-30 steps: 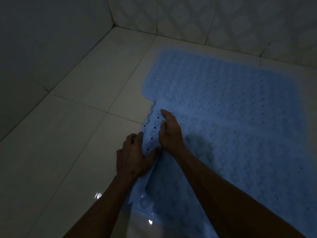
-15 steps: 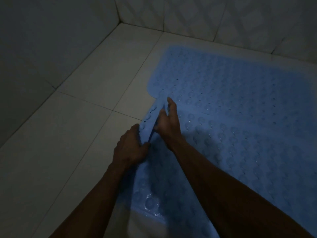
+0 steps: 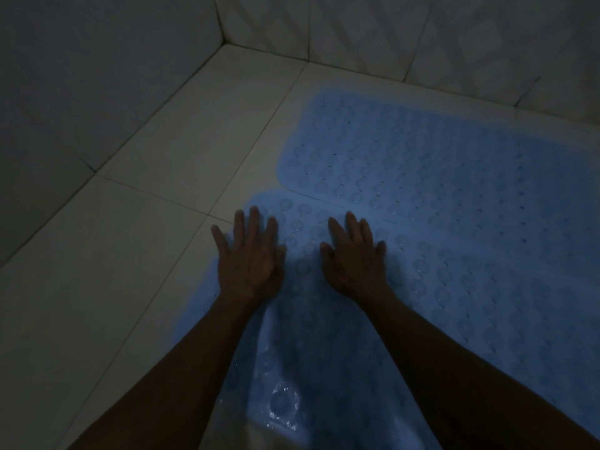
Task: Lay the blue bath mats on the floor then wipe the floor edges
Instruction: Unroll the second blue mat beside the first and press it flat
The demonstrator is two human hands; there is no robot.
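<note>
In the head view we see a dim tiled room corner, with the pale square floor tiles (image 3: 139, 241) filling the left half of the frame and the patterned wall tiles (image 3: 389, 30) across the top. Two blue rubber bath mats with rows of round suction bumps lie on the floor. The far blue mat (image 3: 438, 151) lies flat in the upper right of the frame, its rounded corner near the middle. The near blue mat (image 3: 470, 287) fills the lower right and its upper edge meets or slightly overlaps the far one; we cannot tell which. Our left hand (image 3: 248, 258) rests palm down with the fingers spread wide on the left corner of the near mat, the little finger reaching over its edge toward the bare tile; it grips nothing. Our right hand (image 3: 355, 254) lies just beside it at the centre of the frame, also flat and spread on the mat, holding nothing. At the bottom centre, the near mat bends upward between our forearms and some wet bumps (image 3: 282, 404) shine there.
</note>
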